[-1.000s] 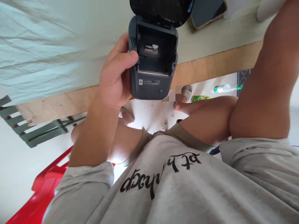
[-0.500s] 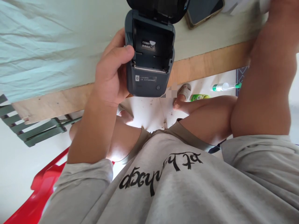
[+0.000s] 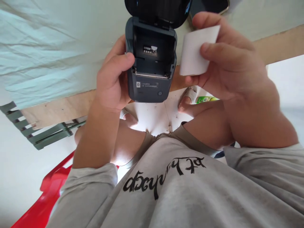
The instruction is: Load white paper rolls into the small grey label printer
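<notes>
Left hand (image 3: 111,84) was clamped round the side of the printer (image 3: 150,68), held up over the bench (image 3: 59,47) edge with its lid (image 3: 158,9) swung open and the paper bay empty. Right hand (image 3: 228,66) pinched a white roll (image 3: 198,50) between thumb and fingers, just right of the bay. Loading step, by my judgement: next move calls for squaring the roll to the bay before lowering it.

The printer's open lid (image 3: 158,9) and the phone (image 3: 209,6) are cut off by the top edge.
</notes>
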Motion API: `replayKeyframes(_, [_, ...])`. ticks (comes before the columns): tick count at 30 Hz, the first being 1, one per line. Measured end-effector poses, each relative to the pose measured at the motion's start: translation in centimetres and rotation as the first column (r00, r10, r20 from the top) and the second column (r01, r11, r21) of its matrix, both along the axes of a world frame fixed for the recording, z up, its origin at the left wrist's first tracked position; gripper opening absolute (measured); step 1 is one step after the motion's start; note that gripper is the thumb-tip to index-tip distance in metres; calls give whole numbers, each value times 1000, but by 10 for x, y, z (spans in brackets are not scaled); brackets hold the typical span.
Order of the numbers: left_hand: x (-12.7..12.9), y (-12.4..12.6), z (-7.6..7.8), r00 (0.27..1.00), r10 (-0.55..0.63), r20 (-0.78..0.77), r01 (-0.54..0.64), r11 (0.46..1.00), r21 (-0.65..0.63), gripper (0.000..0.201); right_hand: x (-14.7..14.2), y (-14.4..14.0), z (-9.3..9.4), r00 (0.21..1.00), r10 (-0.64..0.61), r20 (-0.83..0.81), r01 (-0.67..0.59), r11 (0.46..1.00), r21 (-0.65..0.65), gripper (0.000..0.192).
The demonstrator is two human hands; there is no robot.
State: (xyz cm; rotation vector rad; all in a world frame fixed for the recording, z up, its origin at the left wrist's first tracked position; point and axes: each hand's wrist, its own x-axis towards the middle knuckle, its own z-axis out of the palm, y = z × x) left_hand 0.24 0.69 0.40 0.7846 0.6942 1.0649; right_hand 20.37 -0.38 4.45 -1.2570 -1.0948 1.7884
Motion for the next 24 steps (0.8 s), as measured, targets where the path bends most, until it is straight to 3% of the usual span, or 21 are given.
replayKeyframes(3, [0,2,-2,999,-44,1,44,999,28,23,-1,7,-8,999,-27,-47,20,990,-140,42])
replayKeyframes(5, [-2,3,-4,998,-70,-3,70,997,29,24,0,9,-13,998,-45,-38,39,987,-154,38])
replayKeyframes(13, [-8,1,2,996,-93,12,94,995,-40,23,-4,11,-16,999,-13,32,15,998,-65,46])
replayKeyframes(21, [-5,-1,0,997,-68,47,68,998,-5,22,-12,7,5,971,-201,132,217,968,-125,29])
replayKeyframes(24, [-3,-3,1,999,-31,43,31,999,-9,18,-15,-5,2,968,-200,153,197,980,31,32])
